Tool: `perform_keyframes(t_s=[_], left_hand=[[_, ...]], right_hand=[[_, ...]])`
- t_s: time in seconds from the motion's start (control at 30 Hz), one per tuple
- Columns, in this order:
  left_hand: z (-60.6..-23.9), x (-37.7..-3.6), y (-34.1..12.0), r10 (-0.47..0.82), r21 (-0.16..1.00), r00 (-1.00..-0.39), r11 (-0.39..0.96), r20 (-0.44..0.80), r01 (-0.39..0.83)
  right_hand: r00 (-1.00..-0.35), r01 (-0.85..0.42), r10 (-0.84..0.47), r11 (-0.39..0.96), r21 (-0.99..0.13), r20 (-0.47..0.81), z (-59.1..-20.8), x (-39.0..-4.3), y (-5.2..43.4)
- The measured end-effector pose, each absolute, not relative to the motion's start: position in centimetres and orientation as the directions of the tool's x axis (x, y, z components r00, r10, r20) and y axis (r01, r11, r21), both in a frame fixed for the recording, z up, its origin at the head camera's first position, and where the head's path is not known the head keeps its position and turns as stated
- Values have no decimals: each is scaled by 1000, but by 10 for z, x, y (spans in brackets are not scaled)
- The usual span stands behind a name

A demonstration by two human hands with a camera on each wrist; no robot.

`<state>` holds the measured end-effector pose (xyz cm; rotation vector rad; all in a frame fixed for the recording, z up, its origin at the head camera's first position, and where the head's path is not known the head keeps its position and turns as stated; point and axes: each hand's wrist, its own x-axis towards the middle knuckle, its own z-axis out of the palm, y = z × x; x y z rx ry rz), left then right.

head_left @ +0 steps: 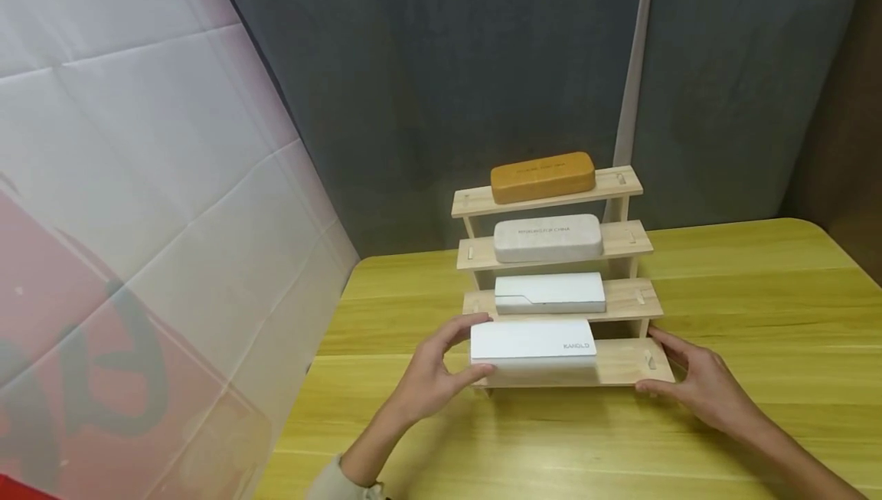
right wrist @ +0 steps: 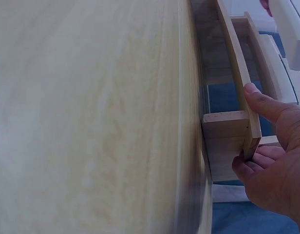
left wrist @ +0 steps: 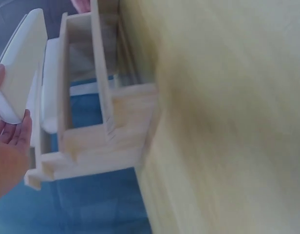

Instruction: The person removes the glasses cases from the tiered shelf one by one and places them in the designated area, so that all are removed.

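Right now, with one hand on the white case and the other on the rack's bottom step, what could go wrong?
1. The white case overhangs the bottom step's front edge, held only by the left hand; it could slide off.
2. The right hand pinches the stepped wooden rack at its corner; a tug may shake the tan case and grey case loose.

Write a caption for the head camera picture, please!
Left hand grips a white case on a stepped rack; right hand holds the rack's end.

left hand grips white case (lowest step) | right hand holds rack
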<state>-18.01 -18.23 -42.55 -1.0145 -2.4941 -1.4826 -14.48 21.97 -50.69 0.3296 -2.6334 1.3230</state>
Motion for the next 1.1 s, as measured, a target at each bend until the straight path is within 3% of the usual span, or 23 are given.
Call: perform_keyframes(t_s=[0.67,1.1], left_hand=[[-390,-202,-223,399,762,-808,316,434,565],[-394,-213,-250,372,767,-822,329,431,551]], right_hand=[[-965,-258,-116,594,-762,236,-507,-146,220],[-965,-258,-120,590,-765,233,-507,-145,220]])
